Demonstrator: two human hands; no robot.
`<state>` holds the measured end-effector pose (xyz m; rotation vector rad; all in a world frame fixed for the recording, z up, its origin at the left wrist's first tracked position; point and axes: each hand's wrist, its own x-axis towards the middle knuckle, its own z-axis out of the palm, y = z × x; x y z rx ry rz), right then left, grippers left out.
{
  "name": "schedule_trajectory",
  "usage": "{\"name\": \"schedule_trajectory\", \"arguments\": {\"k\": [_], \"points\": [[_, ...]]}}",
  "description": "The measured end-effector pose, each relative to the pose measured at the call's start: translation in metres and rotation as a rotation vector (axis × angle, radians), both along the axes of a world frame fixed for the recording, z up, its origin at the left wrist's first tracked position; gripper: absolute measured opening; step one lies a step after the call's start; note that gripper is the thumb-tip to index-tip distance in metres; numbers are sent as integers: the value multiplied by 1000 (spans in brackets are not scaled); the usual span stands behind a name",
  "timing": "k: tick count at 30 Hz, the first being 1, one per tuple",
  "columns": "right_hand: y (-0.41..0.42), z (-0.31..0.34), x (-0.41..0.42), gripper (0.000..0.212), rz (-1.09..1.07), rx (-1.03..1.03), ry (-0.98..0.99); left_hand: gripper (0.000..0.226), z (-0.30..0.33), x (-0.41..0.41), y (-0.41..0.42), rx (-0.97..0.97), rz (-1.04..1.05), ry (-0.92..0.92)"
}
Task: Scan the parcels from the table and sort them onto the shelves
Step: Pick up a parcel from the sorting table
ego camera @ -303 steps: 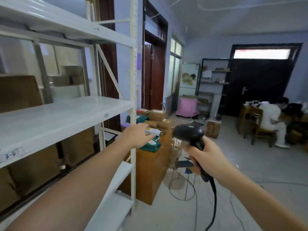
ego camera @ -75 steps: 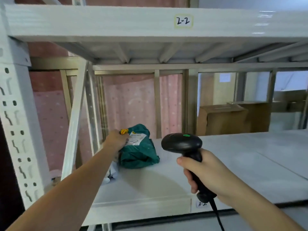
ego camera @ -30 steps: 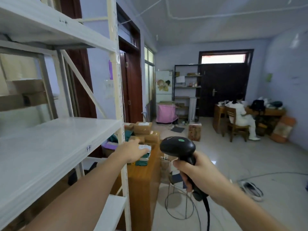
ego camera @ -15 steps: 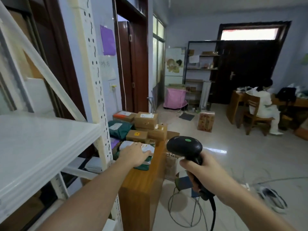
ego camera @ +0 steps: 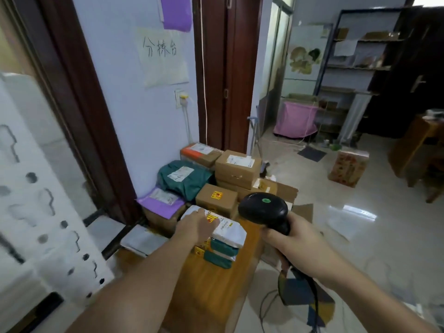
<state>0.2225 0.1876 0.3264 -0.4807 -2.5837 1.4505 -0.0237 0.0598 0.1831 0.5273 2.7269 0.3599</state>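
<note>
1. Closest in, the right hand (ego camera: pixel 296 241) is wrapped tight round the handle of a black barcode scanner (ego camera: pixel 264 211), green dot on top of its head, cable (ego camera: pixel 314 306) dropping down toward the floor.
2. The left hand (ego camera: pixel 197 228) is reaching out flat, fingers pretty much straight, resting on top of a white mailer parcel (ego camera: pixel 228 228). Not gripping it as far as I can see, just lying on it.
3. That white parcel is the top one of a small stack of green and white bags (ego camera: pixel 219 252), sitting on the wooden table (ego camera: pixel 206 284) near its right edge.
4. On the left, very close and blurry, is a white perforated shelf post (ego camera: pixel 43 212).
5. Further back on the table: a grey flat mailer (ego camera: pixel 141 240) at the left, a purple mailer (ego camera: pixel 161 203), a small brown box with a yellow sticker (ego camera: pixel 216 198), a green bag with a white label (ego camera: pixel 185 176), then stacked cardboard boxes (ego camera: pixel 236 168) against the wall.
6. Above them on the wall there's a handwritten paper sign (ego camera: pixel 162 56).
7. Way off: a pink cart (ego camera: pixel 295 120), a dark shelf unit (ego camera: pixel 360 56) and a lone printed box on the floor (ego camera: pixel 349 168).
</note>
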Motion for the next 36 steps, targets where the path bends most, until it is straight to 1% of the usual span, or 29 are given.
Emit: {"name": "schedule_trajectory", "arguments": {"k": [5,9,11,13,16,17,19,20,21,24,25,29,32,36], "points": [[43,-24,-71,8,63,-17,-68,91,-43,-48,31,-45,48,-74],[72,-39,-115,4,108,-77,-111,99,-76,-68,44,3,189,-148],[87,-44,-133,4,141,-102,-143,104,-89,-73,52,76,327,-194],[102,-51,-151,6,182,-111,-169,117,-102,-75,61,171,488,-280],[126,-61,-173,10,256,-135,-207,144,-137,-72,74,422,731,-411],[133,-64,-179,10,285,-141,-219,148,-154,-70,78,475,800,-433],[145,-69,-188,9,327,-158,-244,143,-169,-63,91,548,912,-468],[151,-71,-192,10,342,-174,-261,138,-162,-56,98,553,959,-475],[156,-73,-195,11,361,-194,-279,133,-155,-51,106,553,997,-468],[172,-80,-204,12,413,-234,-317,113,-162,-46,124,493,1124,-497],[177,-82,-205,11,425,-243,-325,111,-165,-44,129,505,1165,-523],[193,-89,-210,12,470,-254,-339,119,-179,-33,141,606,1341,-566],[198,-95,-213,11,500,-248,-351,116,-180,-29,141,639,1358,-601],[199,-98,-217,11,518,-248,-354,97,-171,-21,135,700,1346,-628]]}}
